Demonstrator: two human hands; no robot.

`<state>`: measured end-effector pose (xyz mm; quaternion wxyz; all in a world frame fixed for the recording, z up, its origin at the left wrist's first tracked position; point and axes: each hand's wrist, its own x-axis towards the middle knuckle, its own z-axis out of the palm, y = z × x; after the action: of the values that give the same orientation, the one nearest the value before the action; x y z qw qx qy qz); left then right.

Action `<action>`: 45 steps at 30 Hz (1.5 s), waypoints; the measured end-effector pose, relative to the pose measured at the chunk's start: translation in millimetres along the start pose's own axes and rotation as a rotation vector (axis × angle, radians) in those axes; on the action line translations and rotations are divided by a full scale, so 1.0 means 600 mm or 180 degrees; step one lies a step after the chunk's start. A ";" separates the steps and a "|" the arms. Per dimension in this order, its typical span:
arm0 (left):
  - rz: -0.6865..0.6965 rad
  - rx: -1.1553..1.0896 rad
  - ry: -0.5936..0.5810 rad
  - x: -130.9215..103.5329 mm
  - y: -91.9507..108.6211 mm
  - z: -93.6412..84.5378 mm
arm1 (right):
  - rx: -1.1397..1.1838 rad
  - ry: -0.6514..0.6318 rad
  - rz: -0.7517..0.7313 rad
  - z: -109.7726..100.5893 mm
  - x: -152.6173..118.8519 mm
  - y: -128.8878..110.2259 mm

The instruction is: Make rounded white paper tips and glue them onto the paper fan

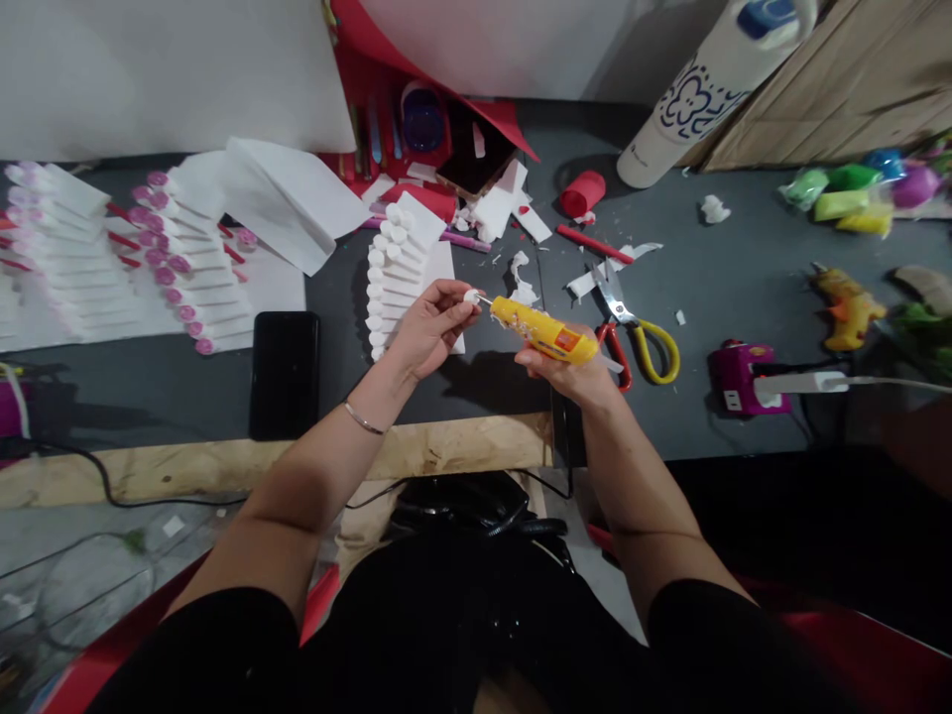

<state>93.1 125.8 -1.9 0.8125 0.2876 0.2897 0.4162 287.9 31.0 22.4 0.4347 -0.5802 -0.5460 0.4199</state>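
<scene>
In my right hand (569, 367) is a yellow glue gun (546, 330), its metal nozzle pointing left. The nozzle tip meets or nearly meets a small white round piece (471, 297) pinched between the thumb and fingers of my left hand (438, 322). Just left of that hand lies a row of white round-headed paper pieces (377, 288) on white sheets, partly hidden by my left hand and wrist. Scissors (621, 307) with one red and one yellow handle rest open to the right, partly behind the glue gun and my right hand.
A black phone (285, 375) lies near the front edge. Pink-headed paper pieces (173, 258) stand in a row at left. A white bottle (691, 99) stands at the back right. Farther right are a purple power adapter (748, 379) and another yellow glue gun (848, 305).
</scene>
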 end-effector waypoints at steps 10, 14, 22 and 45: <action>-0.0022 -0.0041 0.0078 -0.003 0.004 0.003 | -0.0028 -0.0011 0.0020 -0.007 -0.002 -0.004; -0.0088 -0.0025 0.0054 -0.004 0.004 0.004 | -0.0057 0.0073 0.0009 -0.007 -0.003 -0.007; -0.0062 0.0029 0.0167 -0.003 0.003 0.001 | -0.0121 0.0085 -0.0042 -0.009 -0.003 -0.011; -0.0409 -0.0317 0.0191 -0.004 0.008 0.006 | -0.0595 0.0204 -0.0629 -0.013 -0.006 -0.023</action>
<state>91.9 125.2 4.7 0.8418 0.2150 0.3106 0.3856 291.6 27.6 37.7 0.4353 -0.5745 -0.6231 0.3037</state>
